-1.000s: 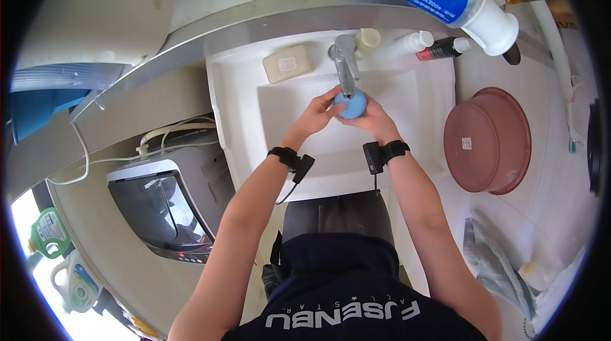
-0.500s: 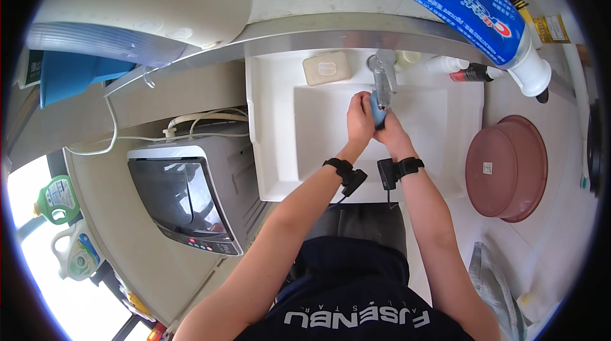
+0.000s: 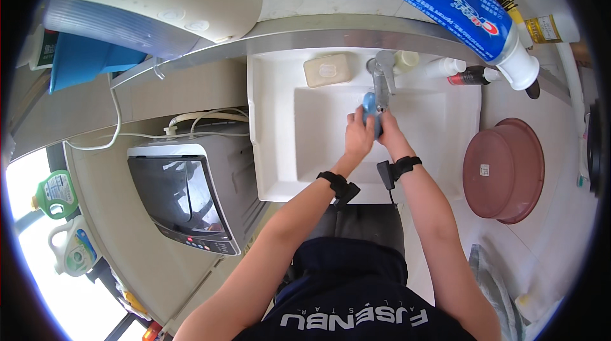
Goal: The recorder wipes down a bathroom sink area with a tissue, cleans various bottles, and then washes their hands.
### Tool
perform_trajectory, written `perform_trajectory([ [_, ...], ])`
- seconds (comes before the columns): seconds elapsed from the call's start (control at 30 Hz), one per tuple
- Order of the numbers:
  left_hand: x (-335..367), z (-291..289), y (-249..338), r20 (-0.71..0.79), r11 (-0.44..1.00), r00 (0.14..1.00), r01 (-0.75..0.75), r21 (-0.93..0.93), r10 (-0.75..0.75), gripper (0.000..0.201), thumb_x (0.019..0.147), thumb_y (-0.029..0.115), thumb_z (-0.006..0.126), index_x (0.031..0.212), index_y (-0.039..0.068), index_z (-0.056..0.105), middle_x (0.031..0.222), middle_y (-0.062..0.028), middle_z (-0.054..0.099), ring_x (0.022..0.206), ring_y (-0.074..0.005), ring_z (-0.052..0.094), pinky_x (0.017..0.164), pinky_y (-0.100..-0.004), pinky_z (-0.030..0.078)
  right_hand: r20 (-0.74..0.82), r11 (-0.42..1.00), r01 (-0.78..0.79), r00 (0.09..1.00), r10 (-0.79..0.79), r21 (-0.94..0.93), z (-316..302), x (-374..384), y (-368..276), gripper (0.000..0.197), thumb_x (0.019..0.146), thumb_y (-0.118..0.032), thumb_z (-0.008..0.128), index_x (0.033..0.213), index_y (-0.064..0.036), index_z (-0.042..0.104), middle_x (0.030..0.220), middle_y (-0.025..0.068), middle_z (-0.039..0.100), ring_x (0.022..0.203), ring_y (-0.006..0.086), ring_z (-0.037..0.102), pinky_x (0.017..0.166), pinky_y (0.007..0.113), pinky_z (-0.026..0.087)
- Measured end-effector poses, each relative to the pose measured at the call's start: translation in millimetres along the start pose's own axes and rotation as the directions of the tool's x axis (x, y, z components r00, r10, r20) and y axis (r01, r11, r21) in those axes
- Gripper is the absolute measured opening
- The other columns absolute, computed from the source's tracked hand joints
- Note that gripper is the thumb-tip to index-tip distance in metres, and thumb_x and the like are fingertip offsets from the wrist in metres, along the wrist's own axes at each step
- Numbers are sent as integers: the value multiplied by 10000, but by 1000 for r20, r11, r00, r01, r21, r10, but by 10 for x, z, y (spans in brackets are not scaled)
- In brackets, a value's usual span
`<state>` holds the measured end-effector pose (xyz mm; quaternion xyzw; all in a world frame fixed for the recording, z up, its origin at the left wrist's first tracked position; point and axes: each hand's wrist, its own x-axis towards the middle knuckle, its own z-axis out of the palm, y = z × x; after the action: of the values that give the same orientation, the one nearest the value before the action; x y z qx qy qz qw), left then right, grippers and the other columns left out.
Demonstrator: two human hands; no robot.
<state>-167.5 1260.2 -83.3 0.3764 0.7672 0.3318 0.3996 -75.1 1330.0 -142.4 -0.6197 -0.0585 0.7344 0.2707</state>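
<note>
A small, long light-blue object (image 3: 369,104) with a dark lower part is between my hands, just beside the metal faucet (image 3: 383,80) over the white sink (image 3: 305,163). Its exact kind is too small to make out. My left hand (image 3: 360,136) is closed round its left side, the fingers pointing toward the faucet. My right hand (image 3: 393,132) grips the dark part from the right, its fingertips partly hidden below the spout. Each wrist wears a black strap with a small box.
A soap bar in a dish (image 3: 327,70) and several bottles line the sink's back ledge. Above runs a shelf edge (image 3: 305,34) bearing a blue toothpaste tube (image 3: 455,7). A washing machine (image 3: 181,194) stands left; a reddish-brown basin (image 3: 503,172) lies right.
The light-blue object has shifted left and shows more of its top end beside the faucet. My left hand has moved slightly down, and its fingers are placed differently.
</note>
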Motion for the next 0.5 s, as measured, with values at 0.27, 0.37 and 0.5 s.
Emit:
perform_trajectory([
  [0.27,466,-55,-217,-59,992,990,125,-14,-126,337,940,304,612,973,-31,596,935,-281,687,924,-470,662,833,-509,514,12,597,236,935,-355,-766,89,-283,-168,818,900,-623,635,1326,64,516,1237,170,626,1101,273,613,960,382,470],
  [0.37,530,159,-11,-85,986,982,162,-47,-166,331,908,287,645,982,-35,621,929,-288,693,926,-463,671,828,-502,525,48,639,321,913,-405,-699,-135,-289,-215,925,895,-635,635,1344,149,432,1228,264,612,1128,291,616,928,370,496],
  [0.5,434,376,258,-99,987,984,153,52,-147,341,815,312,689,857,-27,689,914,-284,695,924,-459,670,833,-505,532,90,948,131,990,-109,-290,-321,-539,-275,864,879,-612,675,1403,28,425,1267,127,609,1135,269,606,928,395,503],
])
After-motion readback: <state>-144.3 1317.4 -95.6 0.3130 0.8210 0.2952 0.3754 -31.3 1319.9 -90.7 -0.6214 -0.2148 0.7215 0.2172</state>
